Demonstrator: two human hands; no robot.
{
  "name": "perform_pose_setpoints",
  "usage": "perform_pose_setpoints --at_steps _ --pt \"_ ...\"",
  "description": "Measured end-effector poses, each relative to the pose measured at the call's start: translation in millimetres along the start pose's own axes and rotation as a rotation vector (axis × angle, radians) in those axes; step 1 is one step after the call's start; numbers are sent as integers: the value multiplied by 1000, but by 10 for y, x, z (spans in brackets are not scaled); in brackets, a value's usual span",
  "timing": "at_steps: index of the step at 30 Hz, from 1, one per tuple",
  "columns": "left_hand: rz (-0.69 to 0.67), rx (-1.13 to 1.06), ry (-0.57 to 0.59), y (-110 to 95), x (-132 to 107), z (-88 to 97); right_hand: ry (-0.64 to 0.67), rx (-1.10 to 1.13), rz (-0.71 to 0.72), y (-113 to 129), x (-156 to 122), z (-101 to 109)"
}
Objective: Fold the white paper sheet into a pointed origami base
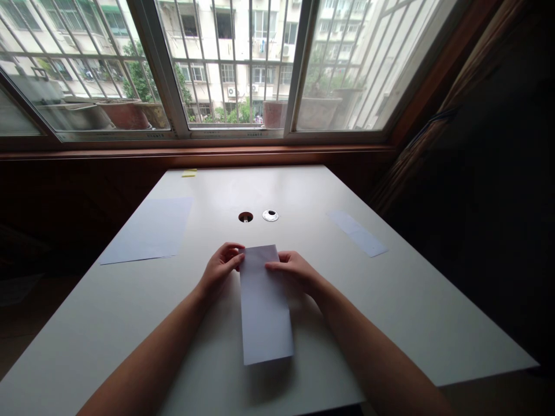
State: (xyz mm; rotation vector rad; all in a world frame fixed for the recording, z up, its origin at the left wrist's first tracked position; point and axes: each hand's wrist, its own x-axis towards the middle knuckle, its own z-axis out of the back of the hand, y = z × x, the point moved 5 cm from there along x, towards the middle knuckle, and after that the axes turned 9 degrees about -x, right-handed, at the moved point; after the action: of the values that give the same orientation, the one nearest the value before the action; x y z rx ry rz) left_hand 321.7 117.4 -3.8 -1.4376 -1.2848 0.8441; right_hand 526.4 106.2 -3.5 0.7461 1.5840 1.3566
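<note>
A long, narrow folded sheet of white paper point(264, 309) lies lengthwise on the white table point(411, 300), straight in front of me. My left hand point(220, 267) grips its far left corner with curled fingers. My right hand point(293, 269) rests on the far right part of the sheet, fingertips pressing on the paper near its top edge. Both forearms reach in from the near edge on either side of the strip.
A flat white sheet point(150, 230) lies at the left. A narrow folded strip point(358, 233) lies at the right. A cable hole point(245, 217) and its round cap point(270, 215) sit mid-table. A yellow note point(189, 173) is at the far edge, under the barred window.
</note>
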Motion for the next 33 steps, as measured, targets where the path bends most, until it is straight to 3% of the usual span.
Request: perform_pose_setpoints --at_steps 7,17,33 --pt "10 -13 -14 12 -7 4 -38 53 -13 -35 6 13" --pt "91 -245 -19 -1 -3 33 -4 131 -4 2 -14 7" --pt "91 -266 30 29 13 42 50 115 -10 42 -39 -4"
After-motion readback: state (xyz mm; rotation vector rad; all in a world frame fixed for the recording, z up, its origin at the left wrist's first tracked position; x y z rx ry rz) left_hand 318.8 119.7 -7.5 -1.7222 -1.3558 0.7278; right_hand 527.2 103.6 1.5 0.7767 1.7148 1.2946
